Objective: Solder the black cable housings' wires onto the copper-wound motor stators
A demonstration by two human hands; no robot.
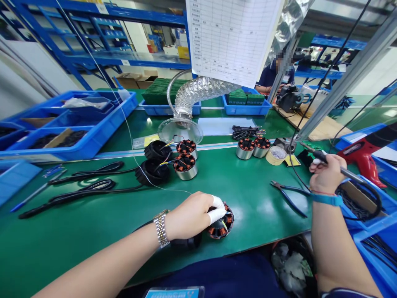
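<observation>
My left hand (195,213), white finger cots on its fingertips, is closed in a pinch over the wound motor stator (226,229) near the table's front edge. A thin solder wire (169,189) comes down from above and runs into this hand; its end is hidden by the fingers. Partly behind my left wrist lies a black round housing (190,241). At the right, my right hand (327,174) grips a soldering iron (319,155), its tip pointing left near a small metal holder (283,144). Below that hand, pliers (290,196) lie with handles apart.
Two stators (185,166) wired to black housings (151,171) stand mid-table, cables (83,190) leading left. Two more stators (245,150) sit beside a tape roll (276,155). A fume duct hood (180,131) hangs behind. Blue bins (89,145) and a red power tool (362,155) flank the table.
</observation>
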